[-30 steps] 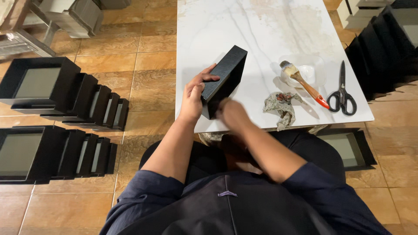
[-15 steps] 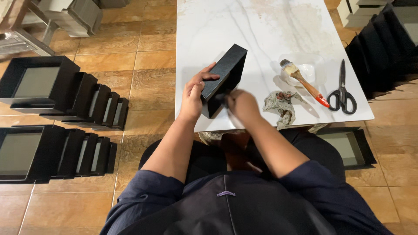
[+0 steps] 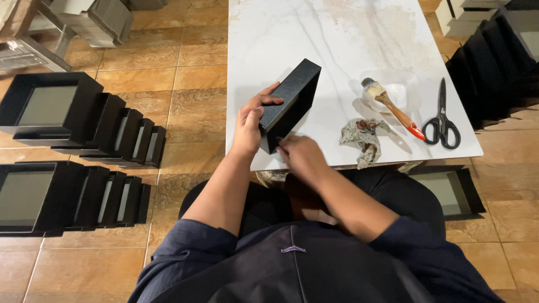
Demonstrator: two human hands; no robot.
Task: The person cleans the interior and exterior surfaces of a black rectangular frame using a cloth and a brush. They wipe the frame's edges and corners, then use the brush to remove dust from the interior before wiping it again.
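Hands: left hand is gripping the black box, fingers wrapped over its near long edge, propping it tilted on the white marble counter. Right hand is blurring with motion at the box's lower near corner, fingers touching or just beside it; whether it is pinching anything cannot be told.

Change: against half a second ago, the right hand is sitting lower and nearer the counter's front edge, sliding down along the box's end. The box itself is keeping the same tilt and place. Judged from this, work along that end of the box is under way, not finished.

Also on the counter: crumpled rag just right of the hands; brush with a wooden handle and red tip resting across a shallow clear dish; black scissors near the right edge.

On the floor: two rows of black boxes standing at the left, well apart from the counter; another open tray lying at the right.
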